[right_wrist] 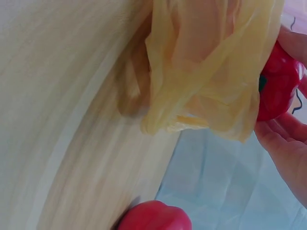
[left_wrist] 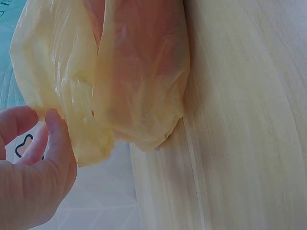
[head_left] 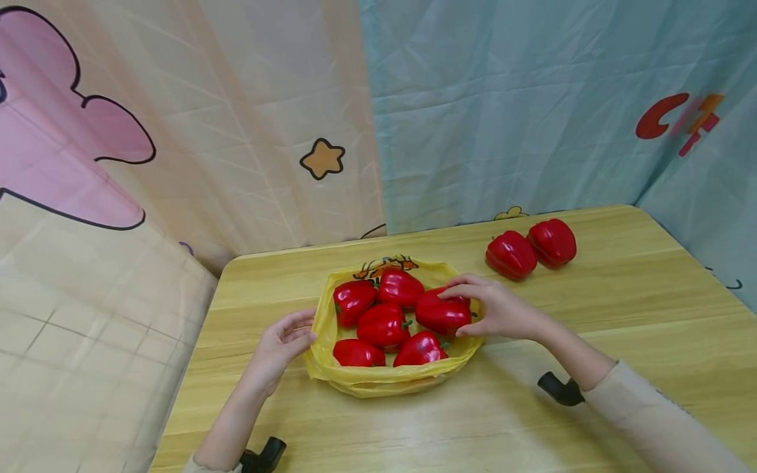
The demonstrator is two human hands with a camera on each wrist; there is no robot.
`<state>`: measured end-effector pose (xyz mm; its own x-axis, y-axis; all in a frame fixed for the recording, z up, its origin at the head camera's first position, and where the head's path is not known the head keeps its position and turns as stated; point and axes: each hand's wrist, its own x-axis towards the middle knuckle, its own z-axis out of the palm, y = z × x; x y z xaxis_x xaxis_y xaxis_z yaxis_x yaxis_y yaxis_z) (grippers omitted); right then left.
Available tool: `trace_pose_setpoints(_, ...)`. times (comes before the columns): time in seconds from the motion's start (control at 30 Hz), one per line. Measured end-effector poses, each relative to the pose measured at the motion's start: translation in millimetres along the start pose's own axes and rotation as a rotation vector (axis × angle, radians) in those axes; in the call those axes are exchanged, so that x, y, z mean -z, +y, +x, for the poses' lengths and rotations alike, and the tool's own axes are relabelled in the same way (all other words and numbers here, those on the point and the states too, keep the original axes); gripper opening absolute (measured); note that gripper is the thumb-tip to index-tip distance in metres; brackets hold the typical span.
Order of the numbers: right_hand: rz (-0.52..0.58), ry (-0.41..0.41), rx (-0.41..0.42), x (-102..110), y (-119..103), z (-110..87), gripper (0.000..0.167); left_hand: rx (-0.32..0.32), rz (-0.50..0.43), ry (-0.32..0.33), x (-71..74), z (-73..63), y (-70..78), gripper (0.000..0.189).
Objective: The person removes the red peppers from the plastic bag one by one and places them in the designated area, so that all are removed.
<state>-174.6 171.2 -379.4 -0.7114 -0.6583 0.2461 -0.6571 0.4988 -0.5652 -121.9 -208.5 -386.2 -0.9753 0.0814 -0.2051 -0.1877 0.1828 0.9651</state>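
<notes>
A yellow plastic bag [head_left: 384, 380] stands with its mouth wide on the table, several red bell peppers [head_left: 381, 326] inside it. My left hand [head_left: 278, 348] pinches the bag's left rim between thumb and fingers; the left wrist view shows this hand [left_wrist: 41, 172] at the thin film of the bag [left_wrist: 139, 72]. At the bag's right side my right hand [head_left: 503, 314] grips one bell pepper [head_left: 436, 314] from above, thumb on the near side. In the right wrist view that pepper [right_wrist: 278, 88] shows at the bag's rim, its green stem partly behind the plastic.
Two more red bell peppers [head_left: 511, 255] lie side by side on the wooden table [head_left: 627, 295], towards the back right. Patterned curtains [head_left: 248, 131] hang behind the table and at its sides. A black wrist mount [head_left: 560, 389] sits on each forearm.
</notes>
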Motion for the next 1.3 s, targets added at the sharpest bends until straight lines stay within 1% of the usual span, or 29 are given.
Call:
trace_pose_setpoints(0.27, 0.024, 0.032, 0.017, 9, -2, -0.2, 0.054, -0.008, 0.004, 0.0, 0.6, 0.0, 0.5, 0.046)
trace_pose_setpoints(0.4, 0.018, 0.054, 0.024, 16, -4, -1.3, 0.054, -0.008, 0.009, 0.003, 1.1, -0.2, 1.6, 0.046)
trace_pose_setpoints(0.63, -0.017, 0.096, 0.026, 30, -4, -5.0, 0.057, -0.004, 0.035, 0.0, 2.8, -1.0, 6.2, 0.045)
trace_pose_setpoints(0.87, -0.061, 0.126, -0.004, 43, -3, -10.7, 0.058, -0.004, 0.06, -0.007, 4.2, -1.8, 8.2, 0.046)
trace_pose_setpoints(0.97, -0.081, 0.139, 0.005, 47, -1, -13.1, 0.058, 0.0, 0.062, -0.006, 4.1, -1.9, 8.8, 0.046)
trace_pose_setpoints(1.3, -0.116, 0.196, 0.015, 61, 1, -20.3, 0.058, -0.006, 0.076, -0.012, 4.7, -0.1, 4.4, 0.045)
